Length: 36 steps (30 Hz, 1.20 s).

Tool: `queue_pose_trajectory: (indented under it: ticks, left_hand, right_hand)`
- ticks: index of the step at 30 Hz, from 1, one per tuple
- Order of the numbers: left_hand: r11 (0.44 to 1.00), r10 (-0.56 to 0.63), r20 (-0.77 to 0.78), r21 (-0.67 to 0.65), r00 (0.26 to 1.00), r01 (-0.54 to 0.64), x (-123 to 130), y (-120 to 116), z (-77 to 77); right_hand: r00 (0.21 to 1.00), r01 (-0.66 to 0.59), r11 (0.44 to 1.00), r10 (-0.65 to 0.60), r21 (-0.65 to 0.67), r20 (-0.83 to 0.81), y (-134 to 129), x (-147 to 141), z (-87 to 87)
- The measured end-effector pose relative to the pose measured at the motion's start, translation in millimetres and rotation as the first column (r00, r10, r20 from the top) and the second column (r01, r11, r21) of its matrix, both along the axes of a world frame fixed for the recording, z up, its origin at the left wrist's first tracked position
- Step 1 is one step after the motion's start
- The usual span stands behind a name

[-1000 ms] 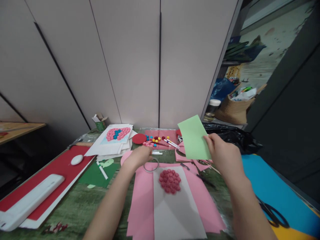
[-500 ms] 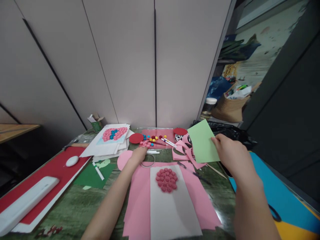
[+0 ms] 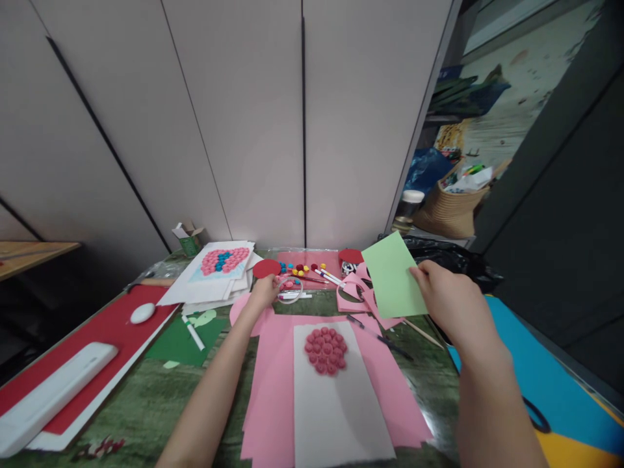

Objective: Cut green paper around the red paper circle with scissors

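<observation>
Pinching green paper (image 3: pixel 394 276) by its right edge is the right hand (image 3: pixel 446 296) — left hand (image 3: pixel 264 292) holds a ring (image 3: pixel 291 302).

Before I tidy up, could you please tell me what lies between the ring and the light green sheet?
In the head view, white pens and pink scraps lie between the ring and the light green sheet.

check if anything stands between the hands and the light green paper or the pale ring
Nothing visible does: the right hand pinches the light green paper at its right edge, and the left hand holds the pale ring by its left side.
</observation>
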State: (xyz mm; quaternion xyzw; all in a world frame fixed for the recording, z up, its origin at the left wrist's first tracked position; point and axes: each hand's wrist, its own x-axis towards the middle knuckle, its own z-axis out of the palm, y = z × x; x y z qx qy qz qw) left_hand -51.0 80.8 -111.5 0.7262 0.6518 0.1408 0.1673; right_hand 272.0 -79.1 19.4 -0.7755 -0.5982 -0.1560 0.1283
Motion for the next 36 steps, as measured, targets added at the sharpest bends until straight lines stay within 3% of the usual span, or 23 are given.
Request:
queue_pose_trajectory:
  ticks: [4,8,13,17,23,28,32,34,36]
  left_hand:
    - [0.999,-0.041,0.059,-0.021,0.997,0.042,10,-1,-10.2]
    - [0.998,-0.011,0.044,0.070,0.999,0.008,7,4,-13.0]
    - [0.976,0.075,-0.032,0.209,0.997,-0.066,-3,18,-13.4]
    - [0.969,0.075,-0.074,0.240,0.994,-0.056,-3,31,-11.2]
    - [0.964,0.082,0.030,0.252,0.996,-0.087,-6,32,-3.6]
    - [0.867,0.139,0.325,0.416,0.935,-0.274,-9,15,18.2]
    - [0.758,0.100,0.609,0.466,0.787,-0.457,-7,3,51.5]
    - [0.754,0.034,0.712,0.442,0.701,-0.486,-4,-5,71.2]
    - [0.785,-0.046,0.779,0.415,0.625,-0.459,0,-19,91.2]
  right_hand:
    - [1.000,-0.004,1.000,0.004,-0.014,-0.029,0,0,0.1]
    - [0.999,-0.010,1.000,0.010,-0.003,-0.043,1,1,0.3]
    - [0.999,-0.023,1.000,0.023,-0.005,-0.044,2,-1,0.0]
    - [0.999,-0.034,0.999,0.034,0.000,-0.020,2,-3,1.4]
    - [0.999,-0.018,1.000,0.018,0.000,-0.041,-1,-1,5.6]
    - [1.000,-0.006,1.000,0.006,0.023,-0.031,-2,-4,7.4]
    - [0.996,-0.058,0.988,0.066,0.144,-0.057,-3,-10,8.5]
    - [0.991,-0.094,0.965,0.115,0.243,-0.070,-3,-15,8.6]
    - [0.979,-0.135,0.933,0.177,0.335,-0.098,-3,-22,8.3]
